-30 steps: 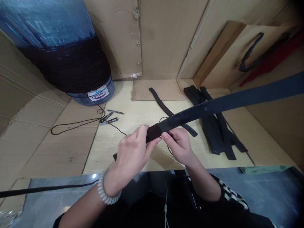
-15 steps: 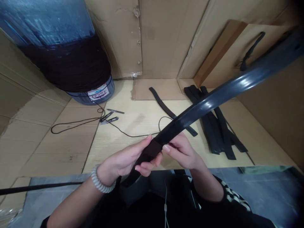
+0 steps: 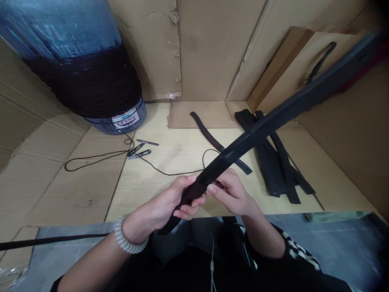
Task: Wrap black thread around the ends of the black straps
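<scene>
A long black strap (image 3: pixel 261 127) slants from my lap to the upper right, close to the camera at its far end. My left hand (image 3: pixel 170 198) is closed round its lower part, where a dark brown cord wrapping (image 3: pixel 193 192) covers a short length. Against the upper edge of that wrapping, the fingers of my right hand (image 3: pixel 232 192) pinch together, with the thumb beside the strap. A thin dark cord (image 3: pixel 165 174) trails over the table and passes behind the strap toward my right hand; its end there is hidden.
At the left stands a large blue water bottle (image 3: pixel 75 28) wound with dark cord. Thread snips (image 3: pixel 141 154) and a small pointed tool (image 3: pixel 148 142) lie near it. One partly wrapped strap (image 3: pixel 209 137) and several black straps (image 3: pixel 270 170) lie rightward, before a paper bag (image 3: pixel 282 65).
The held strap has rolled: its glossy face has turned away, a matte narrower side shows, and red appears at the far end. Both hands stay in nearly the same place.
</scene>
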Demonstrator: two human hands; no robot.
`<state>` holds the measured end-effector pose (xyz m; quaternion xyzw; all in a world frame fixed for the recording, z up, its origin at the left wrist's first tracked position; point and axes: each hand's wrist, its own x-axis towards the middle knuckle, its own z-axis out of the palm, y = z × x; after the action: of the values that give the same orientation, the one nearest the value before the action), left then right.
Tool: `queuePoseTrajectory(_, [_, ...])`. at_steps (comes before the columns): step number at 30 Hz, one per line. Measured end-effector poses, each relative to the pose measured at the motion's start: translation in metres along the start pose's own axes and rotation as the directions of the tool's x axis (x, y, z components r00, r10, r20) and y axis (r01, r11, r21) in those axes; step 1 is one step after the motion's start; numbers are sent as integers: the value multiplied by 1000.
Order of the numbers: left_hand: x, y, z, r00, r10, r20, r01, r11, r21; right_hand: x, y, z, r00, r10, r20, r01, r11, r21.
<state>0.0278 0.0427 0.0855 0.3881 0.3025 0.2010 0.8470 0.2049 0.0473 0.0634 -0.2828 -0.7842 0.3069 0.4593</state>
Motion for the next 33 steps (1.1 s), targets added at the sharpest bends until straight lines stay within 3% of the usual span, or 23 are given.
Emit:
queuePoseTrajectory(4, [-1,-2,-3,988,139,-63,-126,976,179,1,1,3,997,17,-74,-19,999,-28])
queuePoseTrajectory(7, [-4,-4,-8,951,282,-128,-206,884,420,0,3,5,991,50,-127,-53,998,-22])
queuePoseTrajectory(11, [-9,-6,-9,880,432,-196,-113,593,797,-4,8,9,979,130,-160,-140,989,-55])
queuePoseTrajectory(14, [-9,-7,-7,831,529,-173,-26,348,937,-7,12,12,979,156,-130,-163,986,-43])
queuePoseTrajectory(17, [-5,-11,-6,735,671,-102,37,111,993,-7,14,15,984,104,-143,-109,994,-30])
queuePoseTrajectory(20, [-1,-14,-6,588,808,44,111,-134,985,-6,14,17,972,115,-206,-129,990,-55])
queuePoseTrajectory(23, [2,-16,-4,488,861,144,214,-278,936,-4,10,21,956,135,-260,-154,987,-53])
queuePoseTrajectory(28, [-2,-17,0,407,884,229,324,-374,869,-2,2,23,940,104,-326,-116,993,-18])
queuePoseTrajectory(31, [-6,-15,0,414,890,193,168,-283,944,-3,3,23,946,91,-312,-99,995,-9])
queuePoseTrajectory(33, [-9,-11,0,477,865,155,-5,-173,985,-5,6,21,954,81,-288,-86,996,-6])
